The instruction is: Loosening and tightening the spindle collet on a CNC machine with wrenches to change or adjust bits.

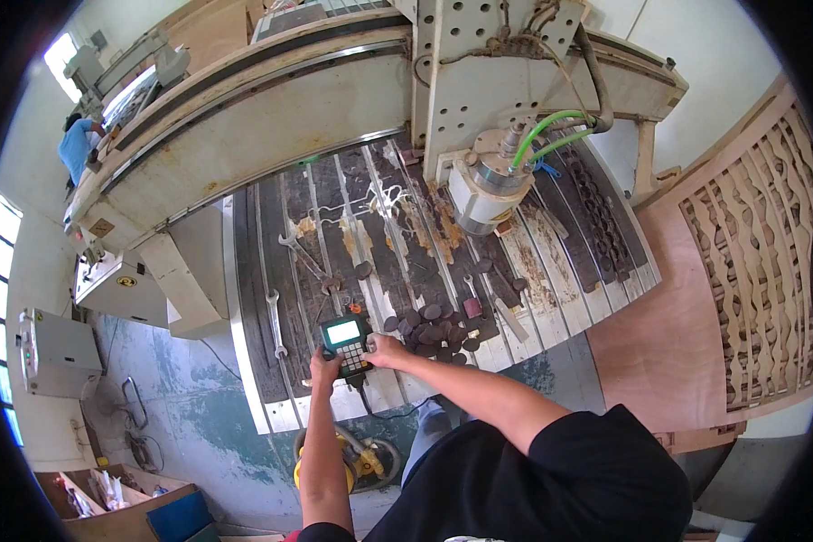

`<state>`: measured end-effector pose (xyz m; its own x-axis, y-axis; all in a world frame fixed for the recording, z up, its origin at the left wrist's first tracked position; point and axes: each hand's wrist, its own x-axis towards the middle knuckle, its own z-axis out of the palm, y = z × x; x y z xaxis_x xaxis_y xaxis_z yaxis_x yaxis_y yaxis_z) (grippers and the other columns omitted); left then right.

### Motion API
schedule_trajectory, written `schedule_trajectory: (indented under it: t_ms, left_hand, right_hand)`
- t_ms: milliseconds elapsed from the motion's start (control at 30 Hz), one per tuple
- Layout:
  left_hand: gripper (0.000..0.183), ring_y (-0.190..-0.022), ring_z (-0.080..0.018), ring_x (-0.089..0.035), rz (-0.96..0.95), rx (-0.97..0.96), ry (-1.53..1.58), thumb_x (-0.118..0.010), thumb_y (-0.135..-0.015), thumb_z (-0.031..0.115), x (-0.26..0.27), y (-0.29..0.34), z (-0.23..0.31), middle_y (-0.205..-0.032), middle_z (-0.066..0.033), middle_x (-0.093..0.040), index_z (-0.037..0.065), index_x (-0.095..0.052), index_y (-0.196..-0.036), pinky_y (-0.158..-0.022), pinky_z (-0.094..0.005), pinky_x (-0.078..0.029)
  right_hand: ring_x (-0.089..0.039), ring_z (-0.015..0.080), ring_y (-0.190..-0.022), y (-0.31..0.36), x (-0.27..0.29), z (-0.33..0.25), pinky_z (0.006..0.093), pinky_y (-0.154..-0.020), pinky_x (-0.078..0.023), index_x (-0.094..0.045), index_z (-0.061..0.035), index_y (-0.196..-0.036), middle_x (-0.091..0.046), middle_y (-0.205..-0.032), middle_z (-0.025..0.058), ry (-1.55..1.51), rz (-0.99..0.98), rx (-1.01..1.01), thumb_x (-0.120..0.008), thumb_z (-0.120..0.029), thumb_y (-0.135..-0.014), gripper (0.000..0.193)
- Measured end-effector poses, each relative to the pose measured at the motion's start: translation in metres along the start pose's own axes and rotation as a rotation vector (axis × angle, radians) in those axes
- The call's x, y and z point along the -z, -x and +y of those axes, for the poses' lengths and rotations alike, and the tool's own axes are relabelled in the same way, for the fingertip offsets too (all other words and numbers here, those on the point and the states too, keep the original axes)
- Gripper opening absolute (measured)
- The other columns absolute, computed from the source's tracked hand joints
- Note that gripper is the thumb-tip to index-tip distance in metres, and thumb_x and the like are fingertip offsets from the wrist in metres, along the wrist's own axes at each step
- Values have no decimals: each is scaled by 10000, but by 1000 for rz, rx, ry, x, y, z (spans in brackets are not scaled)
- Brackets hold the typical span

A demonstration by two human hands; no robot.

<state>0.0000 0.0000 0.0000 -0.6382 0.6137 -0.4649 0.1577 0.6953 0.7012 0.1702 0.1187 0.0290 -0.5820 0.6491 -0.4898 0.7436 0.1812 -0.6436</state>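
Your left fingers [322, 367] and right fingers [377, 349] hold the controller [353, 354] from both sides, seemingly so its screen [342, 332] faces you, over the bed's [260, 271] near part; discs [432, 332] lie right, spindle [486, 200] beyond.

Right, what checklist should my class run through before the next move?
1. Left hand and right hand both on the handheld controller: ok.
2. Screen lit: ok.
3. Machine bed clear of wrenches: not ok, several lie there.
4. Dark pieces off the bed: not ok, they're piled near the right hand.
5. Green hoses joined to the spindle: ok, as far as visible.
6. Spindle stopped: cannot tell.
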Motion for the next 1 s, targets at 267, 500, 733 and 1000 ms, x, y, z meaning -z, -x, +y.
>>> schedule_trajectory:
  t_ms: [267, 500, 733, 1000]
  left_hand:
    - [377, -805, -421, -612, 528, -372, -298, -660, -718, 94, -2, 27, 14, -866, -248, -643, -44, -591, -1062, -741, -420, -487]
    - [198, -582, -293, -624, 214, -374, -99, -674, -800, 138, -82, 79, 104, -651, -164, -638, -10, -645, -928, -578, -395, -472]
    - [197, -688, -351, -635, 11, -489, -151, -660, -777, 126, -169, 97, 175, -717, -176, -638, 19, -618, -936, -630, -427, -498]
    - [152, -727, -379, -621, -159, -589, -216, -613, -792, 89, -246, 96, 230, -749, -194, -625, 34, -588, -932, -649, -457, -482]
  right_hand:
    - [-627, 362, -626, 80, 93, 112, 446, -566, -472, -624, 6, -666, -621, -660, 200, -139, 430, 121, -680, -250, -732, 270]
    - [-602, 401, -761, 101, 155, 194, 458, -716, -508, -487, 8, -1001, -555, -947, 238, 176, 693, -78, -649, -110, -746, 324]
    - [-615, 425, -766, 82, 185, 245, 504, -680, -508, -429, 15, -1017, -564, -914, 256, 147, 453, -60, -649, -119, -740, 379]
    - [-612, 410, -745, 93, 269, 317, 491, -676, -490, -544, 10, -893, -608, -771, 232, 43, 600, -93, -644, -139, -759, 224]
